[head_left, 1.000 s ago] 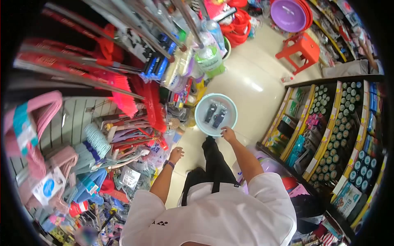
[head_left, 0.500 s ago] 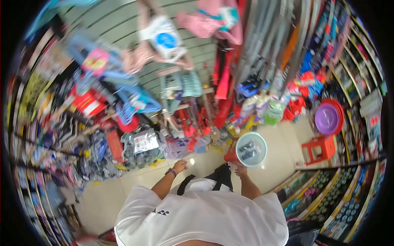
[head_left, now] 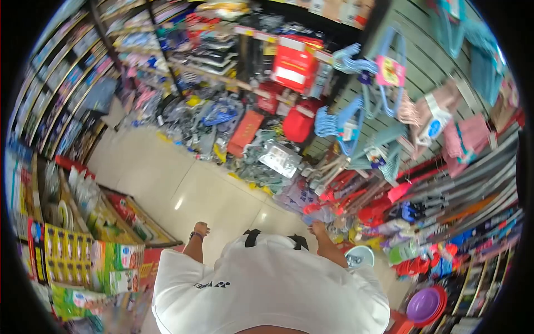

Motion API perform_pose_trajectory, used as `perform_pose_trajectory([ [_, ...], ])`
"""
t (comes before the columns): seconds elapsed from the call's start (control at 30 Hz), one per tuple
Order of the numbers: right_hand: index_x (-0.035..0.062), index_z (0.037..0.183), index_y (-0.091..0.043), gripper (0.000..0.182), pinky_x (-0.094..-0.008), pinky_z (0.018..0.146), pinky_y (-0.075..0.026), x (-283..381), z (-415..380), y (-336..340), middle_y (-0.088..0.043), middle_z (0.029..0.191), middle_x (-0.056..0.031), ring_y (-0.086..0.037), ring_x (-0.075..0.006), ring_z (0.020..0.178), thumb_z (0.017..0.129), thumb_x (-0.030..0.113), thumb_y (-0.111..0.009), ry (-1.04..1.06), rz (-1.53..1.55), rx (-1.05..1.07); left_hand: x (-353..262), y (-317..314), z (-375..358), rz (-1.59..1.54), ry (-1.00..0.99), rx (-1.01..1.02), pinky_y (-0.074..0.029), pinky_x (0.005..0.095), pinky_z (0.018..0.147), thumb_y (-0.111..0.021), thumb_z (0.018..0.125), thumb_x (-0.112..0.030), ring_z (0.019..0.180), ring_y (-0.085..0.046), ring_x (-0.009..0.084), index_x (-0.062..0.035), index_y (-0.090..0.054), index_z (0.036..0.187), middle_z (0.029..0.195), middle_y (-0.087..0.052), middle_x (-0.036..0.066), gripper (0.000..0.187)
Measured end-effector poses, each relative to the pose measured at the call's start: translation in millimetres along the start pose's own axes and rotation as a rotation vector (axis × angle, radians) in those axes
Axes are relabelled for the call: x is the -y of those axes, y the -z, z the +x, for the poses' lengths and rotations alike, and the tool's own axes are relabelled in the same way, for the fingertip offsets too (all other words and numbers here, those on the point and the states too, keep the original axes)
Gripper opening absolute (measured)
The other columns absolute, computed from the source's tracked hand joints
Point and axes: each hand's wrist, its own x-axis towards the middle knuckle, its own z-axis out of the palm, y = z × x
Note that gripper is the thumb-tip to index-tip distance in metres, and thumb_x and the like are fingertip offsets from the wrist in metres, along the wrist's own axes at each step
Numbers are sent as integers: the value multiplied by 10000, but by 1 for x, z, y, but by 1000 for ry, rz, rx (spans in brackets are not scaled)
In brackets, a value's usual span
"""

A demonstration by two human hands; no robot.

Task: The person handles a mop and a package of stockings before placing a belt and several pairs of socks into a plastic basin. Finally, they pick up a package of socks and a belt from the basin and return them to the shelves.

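My left hand (head_left: 201, 229), with a dark band at the wrist, hangs over the tiled floor (head_left: 183, 183) with nothing in it. Its fingers look loosely bent and apart. On the other side my right hand (head_left: 318, 229) is held out low, close to the plastic-wrapped goods at the foot of the display. Nothing shows in it, and its fingers are small and slightly blurred. Behind my right forearm stands a pale blue bucket (head_left: 364, 256) with packaged items inside, partly hidden by my sleeve.
Bagged goods and a red box (head_left: 245, 132) lie along the display's foot. Hangers (head_left: 349, 131) hang on the slatted wall. Mops and broom handles (head_left: 473, 189) lean at right. Purple and red basins (head_left: 424, 306) sit at lower right. Shelves with boxes (head_left: 117, 261) border the left.
My view has swung left along the aisle. The bucket, basins and hangers now lie farther right, and more left-hand shelving shows. My right hand has moved away from beside the bucket.
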Motion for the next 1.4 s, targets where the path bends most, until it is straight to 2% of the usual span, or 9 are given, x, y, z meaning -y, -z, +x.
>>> perform_pose_trajectory([
  [0.27,82,1052,-513,237,-337,587,-504,87,15,-91,-602,854,-134,-610,-219,663,857,152,-397,145,-268,203,135,-56,-79,-450,195,-26,-461,450,603,-465,830,-191,629,-563,263,-3,-522,1025,840,-609,149,277],
  [0.47,73,1059,-521,251,-344,605,-500,118,12,-144,-611,871,-129,-604,-208,680,863,164,-394,210,-410,348,141,-59,-81,-599,252,-82,-463,434,595,-467,826,-191,651,-575,266,-7,-524,1013,853,-612,152,269],
  [0.53,77,1019,-545,229,-313,495,-473,127,5,-156,-592,786,-100,-562,-178,573,839,141,-419,231,-417,411,139,-59,-82,-635,258,-85,-464,428,592,-468,824,-191,660,-580,268,-8,-524,1009,858,-613,153,266],
  [0.73,72,1031,-551,251,-320,482,-469,138,19,-154,-595,764,-95,-565,-178,580,821,117,-421,299,-513,476,134,-59,-78,-658,255,-32,-466,410,582,-470,818,-190,687,-595,272,-13,-526,994,872,-615,157,256],
  [0.8,62,1027,-549,219,-340,558,-500,125,65,-142,-612,790,-118,-595,-216,640,855,157,-450,327,-549,487,131,-59,-77,-657,269,-30,-466,403,579,-471,816,-190,696,-600,274,-15,-527,990,877,-616,158,253],
  [0.97,55,1025,-528,210,-390,541,-505,133,84,-109,-616,777,-143,-607,-254,636,863,162,-447,202,-575,315,62,-27,-26,-595,141,-26,-488,391,673,-441,840,-219,778,-612,275,-42,-489,1102,933,-610,167,319],
  [1.13,54,1017,-522,248,-399,565,-507,132,121,-93,-616,822,-155,-611,-268,654,861,234,-451,71,-544,354,-5,0,-7,-601,48,-5,-487,407,666,-460,836,-239,776,-611,279,-38,-499,1080,929,-611,166,319],
  [1.27,25,1030,-497,348,-400,642,-496,162,134,-143,-597,915,-154,-603,-277,737,836,313,-470,-128,-318,317,-63,47,26,-522,101,3,-494,370,687,-439,865,-266,817,-608,246,-69,-506,1114,970,-610,128,325],
  [1.4,44,1005,-543,269,-360,586,-489,203,135,-193,-602,852,-137,-589,-238,660,838,246,-484,-16,-293,304,-143,70,72,-351,103,-22,-489,356,650,-447,860,-260,761,-606,231,-65,-513,1092,926,-617,123,311],
])
